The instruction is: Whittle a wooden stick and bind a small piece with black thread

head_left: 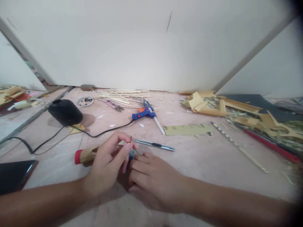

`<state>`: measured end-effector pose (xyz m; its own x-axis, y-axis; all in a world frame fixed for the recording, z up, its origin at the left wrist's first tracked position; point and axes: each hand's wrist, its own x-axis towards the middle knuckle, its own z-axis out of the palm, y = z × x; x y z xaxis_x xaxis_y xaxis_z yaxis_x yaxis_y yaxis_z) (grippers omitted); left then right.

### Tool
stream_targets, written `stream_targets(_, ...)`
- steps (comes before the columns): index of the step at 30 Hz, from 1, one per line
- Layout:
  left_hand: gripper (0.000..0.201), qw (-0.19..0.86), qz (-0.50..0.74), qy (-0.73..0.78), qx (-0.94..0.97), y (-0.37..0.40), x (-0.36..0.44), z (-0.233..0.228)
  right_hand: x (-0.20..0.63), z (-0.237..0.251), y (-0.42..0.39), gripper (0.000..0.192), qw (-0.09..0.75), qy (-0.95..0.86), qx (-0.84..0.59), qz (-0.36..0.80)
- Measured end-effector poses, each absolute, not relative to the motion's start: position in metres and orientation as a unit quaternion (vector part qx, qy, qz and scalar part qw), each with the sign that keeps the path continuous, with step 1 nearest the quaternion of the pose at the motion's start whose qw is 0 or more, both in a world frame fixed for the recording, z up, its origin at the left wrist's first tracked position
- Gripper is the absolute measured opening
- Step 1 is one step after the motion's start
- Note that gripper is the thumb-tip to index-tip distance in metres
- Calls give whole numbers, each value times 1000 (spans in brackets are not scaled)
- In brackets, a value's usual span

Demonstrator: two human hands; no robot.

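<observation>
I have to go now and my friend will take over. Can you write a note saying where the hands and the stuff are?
Left hand: pinching a thin black thread over a bamboo tube with a red end.
Right hand: flat on the table, fingers pressing a small dark piece, mostly hidden.
Nearby: utility knife, blue glue gun, black thread spool.
Done or left: cannot tell.

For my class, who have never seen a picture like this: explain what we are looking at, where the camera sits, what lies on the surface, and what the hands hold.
One camera, worn on a person's head, looks down at their two bare hands. The left hand pinches a thin dark thread; the right hand rests on a small object, mostly hidden. Beside them lies a bamboo tube with a red end. On the work surface lie a utility knife, blue glue gun, black thread spool, thin sticks and cardboard scraps.
</observation>
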<state>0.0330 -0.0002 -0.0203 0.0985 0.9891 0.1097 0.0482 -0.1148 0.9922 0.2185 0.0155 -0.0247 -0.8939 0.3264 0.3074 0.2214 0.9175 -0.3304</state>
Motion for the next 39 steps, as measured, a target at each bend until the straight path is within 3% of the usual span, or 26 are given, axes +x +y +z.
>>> stream_targets(2, 11, 480, 485, 471, 559, 1, 33, -20, 222, -25, 13, 17, 204, -954, -155, 154)
stream_targets(7, 20, 493, 447, 501, 553, 2, 33, -19, 233, -20, 8, 12, 424, -861, -228, 165)
stream_targets(9, 21, 506, 425, 496, 563, 3, 33, -18, 234, -19, 13, 11, 456, -831, -271, 171)
stream_targets(15, 19, 538, 394, 463, 584, 5, 31, -18, 231, -23, 30, 17, 384, -834, -323, 229)
stream_targets(22, 23, 593, 410, 395, 569, 6, 27, -20, 230, -24, 28, 27, 377, -847, -292, 235)
stream_targets(29, 26, 596, 404, 413, 558, 7, 28, -19, 229, -27, 29, 20, 365, -847, -314, 226)
stream_targets(35, 8, 605, 395, 416, 552, 7, 26, -17, 229, -28, 31, 21, 370, -822, -337, 272)
stream_targets(39, 11, 589, 398, 431, 556, 8, 29, -16, 230, -26, 33, 23, 374, -810, -337, 300)
